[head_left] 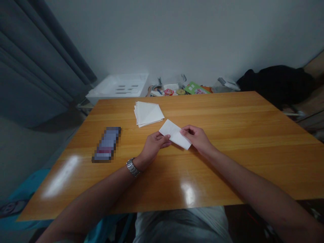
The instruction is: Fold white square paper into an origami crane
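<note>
Between my two hands is a white piece of folded paper (174, 133), held tilted just over the wooden table. My left hand (155, 145), with a metal watch (133, 167) on its wrist, pinches the paper's left end, thumb on top and fingers beneath. At the right end, my right hand (198, 138) grips the paper with its thumb on the upper face; some of its fingers are hidden behind the sheet. A small stack of white paper sheets (149, 113) with punched holes along one edge lies on the table just beyond my left hand.
To the left on the wooden table (240, 135) lies a phone (106, 145), blurred out. Behind the far edge stand a white plastic tray (121, 84), a green booklet (196, 88) among small items, and a black cloth heap (275, 84). A grey curtain (37, 57) hangs at left.
</note>
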A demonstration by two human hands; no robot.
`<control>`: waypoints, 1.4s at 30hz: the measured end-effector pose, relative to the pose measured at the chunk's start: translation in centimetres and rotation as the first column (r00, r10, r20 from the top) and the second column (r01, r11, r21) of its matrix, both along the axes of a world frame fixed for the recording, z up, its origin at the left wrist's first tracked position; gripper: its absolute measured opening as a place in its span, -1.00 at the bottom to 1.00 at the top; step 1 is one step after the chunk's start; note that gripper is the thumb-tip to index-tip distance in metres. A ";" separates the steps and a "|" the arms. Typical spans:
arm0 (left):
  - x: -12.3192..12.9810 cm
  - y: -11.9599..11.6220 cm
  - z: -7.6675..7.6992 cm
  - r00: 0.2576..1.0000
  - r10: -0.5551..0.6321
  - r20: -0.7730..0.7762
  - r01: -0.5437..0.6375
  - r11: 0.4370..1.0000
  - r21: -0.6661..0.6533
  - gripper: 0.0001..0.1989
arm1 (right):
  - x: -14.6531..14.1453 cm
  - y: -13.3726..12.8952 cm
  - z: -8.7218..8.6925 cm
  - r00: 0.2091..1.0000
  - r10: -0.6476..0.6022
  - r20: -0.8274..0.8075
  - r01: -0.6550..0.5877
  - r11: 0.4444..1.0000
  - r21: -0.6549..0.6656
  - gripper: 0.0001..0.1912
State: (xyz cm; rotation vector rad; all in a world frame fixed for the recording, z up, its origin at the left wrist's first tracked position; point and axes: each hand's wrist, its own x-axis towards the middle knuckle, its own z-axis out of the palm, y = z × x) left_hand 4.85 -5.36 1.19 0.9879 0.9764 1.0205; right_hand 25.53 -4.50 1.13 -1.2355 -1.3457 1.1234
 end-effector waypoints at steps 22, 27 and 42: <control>-0.5 0.6 -0.1 0.982 0.180 0.049 -0.183 0.980 0.080 -0.59 | -0.7 -0.7 0.3 0.993 0.108 -0.049 -0.111 0.993 -0.050 -0.69; -0.6 0.8 -0.2 0.982 0.187 0.020 -0.188 0.978 0.087 -0.60 | -0.5 -0.7 0.5 0.981 0.193 -0.031 -0.195 0.979 -0.058 -0.69; -1.0 0.5 0.1 0.988 0.141 -0.062 -0.130 0.980 0.147 -0.63 | -0.1 -0.6 0.2 0.968 0.248 -0.028 -0.249 0.967 -0.050 -0.66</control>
